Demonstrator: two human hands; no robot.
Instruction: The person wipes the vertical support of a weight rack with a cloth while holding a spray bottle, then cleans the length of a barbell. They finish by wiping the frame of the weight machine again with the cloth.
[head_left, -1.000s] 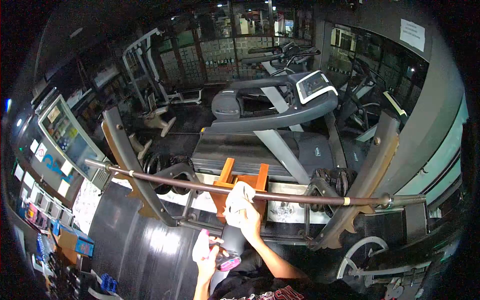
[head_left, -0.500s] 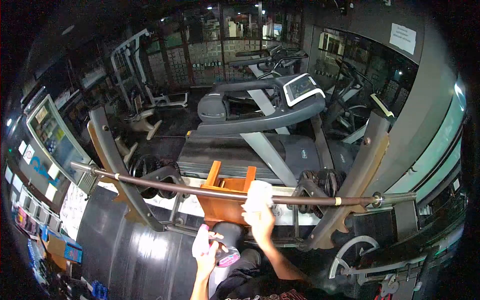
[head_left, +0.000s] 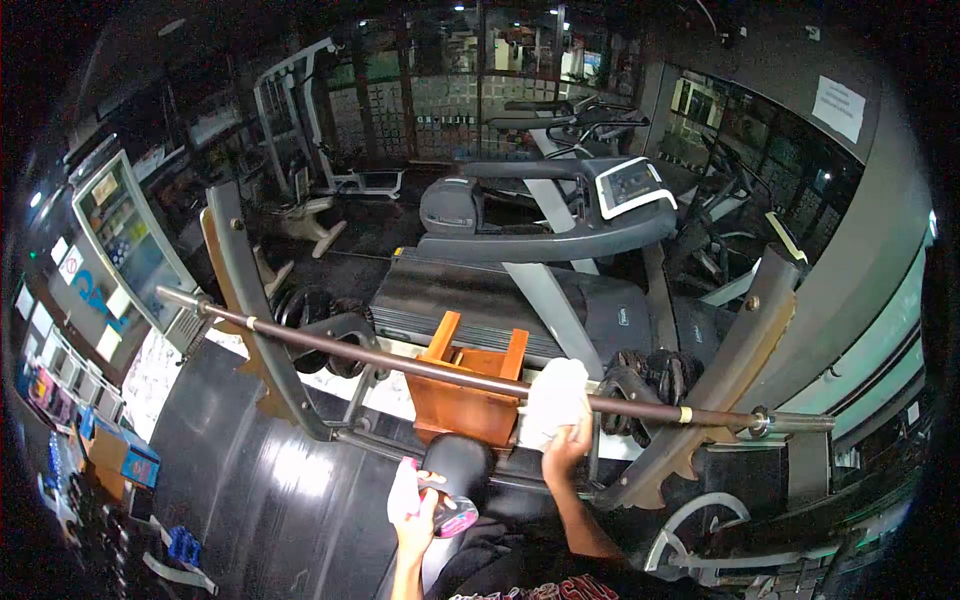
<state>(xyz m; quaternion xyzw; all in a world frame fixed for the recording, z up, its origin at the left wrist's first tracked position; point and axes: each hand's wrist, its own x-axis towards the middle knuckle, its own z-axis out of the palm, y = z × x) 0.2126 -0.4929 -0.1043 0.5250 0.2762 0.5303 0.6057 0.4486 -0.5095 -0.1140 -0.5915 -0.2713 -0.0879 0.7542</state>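
My right hand [head_left: 568, 452] is closed on a white cloth [head_left: 556, 402], which lies against the long barbell [head_left: 460, 375] right of its middle. The barbell rests across two grey rack uprights. Lower down, my left hand [head_left: 413, 525] is wrapped round a spray bottle [head_left: 404, 490] with a white and pink top and a pink label at its lower right. Behind the bottle is a black padded seat [head_left: 458, 462]. A wooden stool [head_left: 464, 405] stands just beyond the bar.
Beyond the rack stands a treadmill [head_left: 500, 295]. Weight plates [head_left: 665, 378] hang near both uprights [head_left: 735, 365]. A glass-door fridge [head_left: 130, 240] is at the left, above a cardboard box [head_left: 108, 455]. A curved metal frame [head_left: 700, 505] stands at the lower right.
My right hand and the cloth have moved right along the bar, and the cloth looks more spread out. The whole view has shifted and tilted slightly. My left hand still holds the bottle.
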